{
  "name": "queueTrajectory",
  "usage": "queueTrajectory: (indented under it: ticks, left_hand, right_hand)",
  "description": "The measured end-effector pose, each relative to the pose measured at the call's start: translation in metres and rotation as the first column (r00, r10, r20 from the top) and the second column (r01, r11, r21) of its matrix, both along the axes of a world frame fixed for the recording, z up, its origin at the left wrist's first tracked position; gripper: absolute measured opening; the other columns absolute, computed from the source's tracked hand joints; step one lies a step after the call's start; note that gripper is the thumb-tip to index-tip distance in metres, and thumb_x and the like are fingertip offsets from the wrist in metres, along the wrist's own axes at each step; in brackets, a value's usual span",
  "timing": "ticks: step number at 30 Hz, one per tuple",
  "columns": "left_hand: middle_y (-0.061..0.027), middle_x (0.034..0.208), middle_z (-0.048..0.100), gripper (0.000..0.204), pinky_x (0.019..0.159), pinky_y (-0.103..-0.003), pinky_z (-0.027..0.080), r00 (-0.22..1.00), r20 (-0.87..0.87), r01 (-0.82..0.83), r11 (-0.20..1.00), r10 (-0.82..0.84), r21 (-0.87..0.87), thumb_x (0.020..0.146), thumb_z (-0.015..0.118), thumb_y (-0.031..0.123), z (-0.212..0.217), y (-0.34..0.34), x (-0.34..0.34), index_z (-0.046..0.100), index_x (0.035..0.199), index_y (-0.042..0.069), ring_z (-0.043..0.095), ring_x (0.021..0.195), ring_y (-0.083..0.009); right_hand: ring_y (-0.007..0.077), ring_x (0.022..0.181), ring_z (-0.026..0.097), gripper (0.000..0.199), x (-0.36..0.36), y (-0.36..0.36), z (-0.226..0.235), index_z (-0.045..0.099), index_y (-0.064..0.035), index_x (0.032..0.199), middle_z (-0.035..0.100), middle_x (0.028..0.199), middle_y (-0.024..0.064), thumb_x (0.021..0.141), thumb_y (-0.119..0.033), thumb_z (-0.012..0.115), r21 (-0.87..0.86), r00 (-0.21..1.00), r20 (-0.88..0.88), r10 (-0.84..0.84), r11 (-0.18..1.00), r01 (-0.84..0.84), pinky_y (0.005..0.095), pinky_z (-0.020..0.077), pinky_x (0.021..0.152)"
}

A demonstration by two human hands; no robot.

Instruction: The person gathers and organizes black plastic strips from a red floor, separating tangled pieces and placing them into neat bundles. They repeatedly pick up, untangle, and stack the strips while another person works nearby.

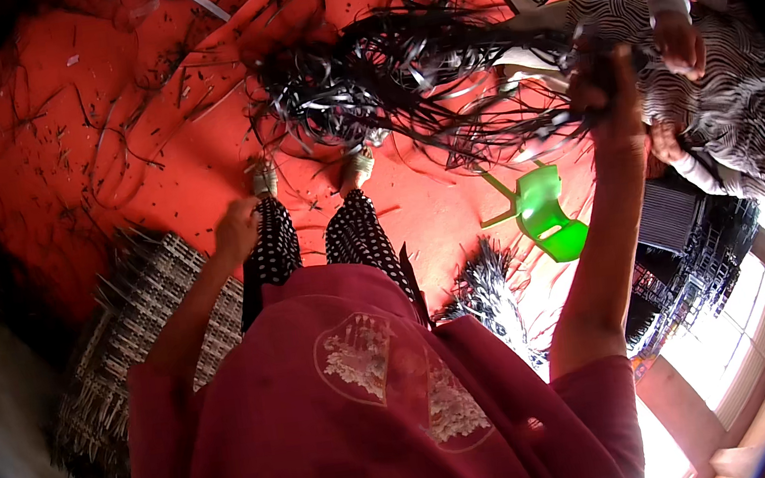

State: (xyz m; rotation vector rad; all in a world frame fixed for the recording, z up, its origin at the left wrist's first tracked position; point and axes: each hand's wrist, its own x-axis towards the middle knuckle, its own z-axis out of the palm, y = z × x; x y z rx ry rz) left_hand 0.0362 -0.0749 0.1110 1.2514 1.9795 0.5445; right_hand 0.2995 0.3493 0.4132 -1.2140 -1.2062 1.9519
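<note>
I stand on a red floor point(51, 108), looking down at my maroon shirt and dotted trousers. My right hand point(605, 83) is raised out to the right and shut on a big bundle of black and grey plastic strips point(382, 77) that fans out to the left over my feet. My left hand point(238, 230) hangs low by my left thigh, fingers curled, with nothing seen in it. A woven strip mat point(139, 317) lies just beside that hand.
Another person in a striped top point(716, 74) is close on the right, hands near my raised hand. A green plastic chair point(547, 214) lies tipped on the floor. Loose strip offcuts litter the floor. Dark woven pieces point(689, 249) are stacked at right.
</note>
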Motion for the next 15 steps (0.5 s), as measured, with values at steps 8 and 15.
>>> queueTrajectory:
  ticks: [8,15]
  left_hand:
    - [-0.0058,0.09,0.06,0.023,0.063,-0.027,0.048,0.668,0.743,-0.348,0.893,0.023,0.286,0.085,0.055,0.02,0.06,0.231,-0.03,0.058,0.098,0.002,0.056,0.072,-0.0118]
    - [-0.0192,0.102,0.052,0.041,0.079,-0.039,0.044,0.914,0.056,0.276,0.717,-0.402,0.64,0.072,0.063,0.017,0.044,0.388,0.129,0.05,0.106,-0.002,0.051,0.096,-0.034]
  right_hand:
    - [0.0022,0.038,0.022,0.036,0.043,-0.076,0.095,0.052,0.0011,0.103,0.032,0.048,-0.0035,0.094,-0.03,0.036,0.086,0.945,-0.084,-0.317,0.942,0.323,0.0163,0.023,0.039]
    - [0.0036,0.037,0.019,0.035,0.072,-0.076,0.109,0.053,-0.0014,0.098,0.024,0.043,-0.0073,0.095,-0.03,0.033,0.138,0.96,0.144,-0.241,0.965,0.221,0.0188,0.0174,0.037]
